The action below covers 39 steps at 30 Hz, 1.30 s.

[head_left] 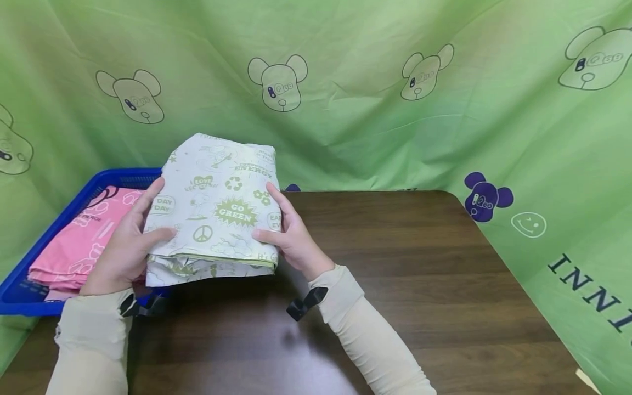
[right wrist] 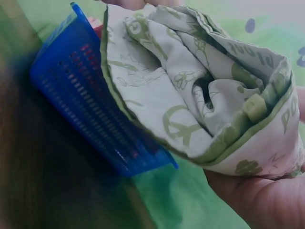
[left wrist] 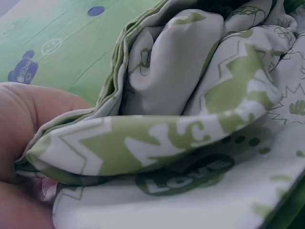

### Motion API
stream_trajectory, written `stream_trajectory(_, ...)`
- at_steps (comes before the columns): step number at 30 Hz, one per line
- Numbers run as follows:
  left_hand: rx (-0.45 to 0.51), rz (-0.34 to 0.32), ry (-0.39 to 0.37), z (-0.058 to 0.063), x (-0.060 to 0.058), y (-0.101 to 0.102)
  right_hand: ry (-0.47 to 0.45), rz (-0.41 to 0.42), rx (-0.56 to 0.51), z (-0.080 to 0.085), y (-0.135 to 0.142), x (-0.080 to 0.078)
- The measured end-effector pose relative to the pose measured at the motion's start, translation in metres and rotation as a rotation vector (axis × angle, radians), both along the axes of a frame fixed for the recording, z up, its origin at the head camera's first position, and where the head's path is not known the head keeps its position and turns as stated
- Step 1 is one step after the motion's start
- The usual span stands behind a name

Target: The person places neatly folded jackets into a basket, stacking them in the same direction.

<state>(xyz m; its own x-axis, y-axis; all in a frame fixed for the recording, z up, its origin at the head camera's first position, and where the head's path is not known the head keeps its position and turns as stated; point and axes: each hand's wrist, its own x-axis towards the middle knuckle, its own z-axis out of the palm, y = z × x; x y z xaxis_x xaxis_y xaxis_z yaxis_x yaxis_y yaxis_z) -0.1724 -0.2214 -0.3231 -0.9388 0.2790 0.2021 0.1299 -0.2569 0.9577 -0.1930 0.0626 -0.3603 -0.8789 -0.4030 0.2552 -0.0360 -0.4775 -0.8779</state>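
A folded white cloth (head_left: 212,192) with green print is held up above the table, tilted so its top face shows. My left hand (head_left: 123,241) grips its left side, the thumb lying on the top face. On the opposite side my right hand (head_left: 296,236) holds the edge, thumb also on top. Loose inner folds of the cloth (left wrist: 143,148) fill the left wrist view, pinched at the edge by the left hand (left wrist: 28,124). From the right wrist, the bunched layers of the cloth (right wrist: 143,95) show above the right hand (right wrist: 257,195).
A blue plastic basket (head_left: 29,309) stands at the left, partly behind the left arm. Inside it lies folded pink fabric (head_left: 79,244) with white print. A brown wooden table (head_left: 395,285) extends to the right. Green printed curtain (head_left: 345,99) hangs behind and along the right.
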Motion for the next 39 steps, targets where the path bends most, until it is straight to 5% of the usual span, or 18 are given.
stream_trajectory(12,0.035,0.035,0.018,0.008,-0.004,-0.042,0.03,0.136,-0.081,0.001,-0.036,-0.006)
stream_trajectory(21,0.09,0.024,0.076,0.006,-0.009,-0.073,-0.043,0.154,-0.041,0.004,-0.065,-0.007)
stream_trajectory(28,0.124,0.018,0.077,0.003,-0.012,-0.102,-0.08,0.107,0.111,0.005,-0.086,-0.007)
stream_trajectory(39,0.037,0.158,0.095,-0.011,-0.019,-0.131,-0.154,0.145,0.163,-0.001,-0.113,-0.003)
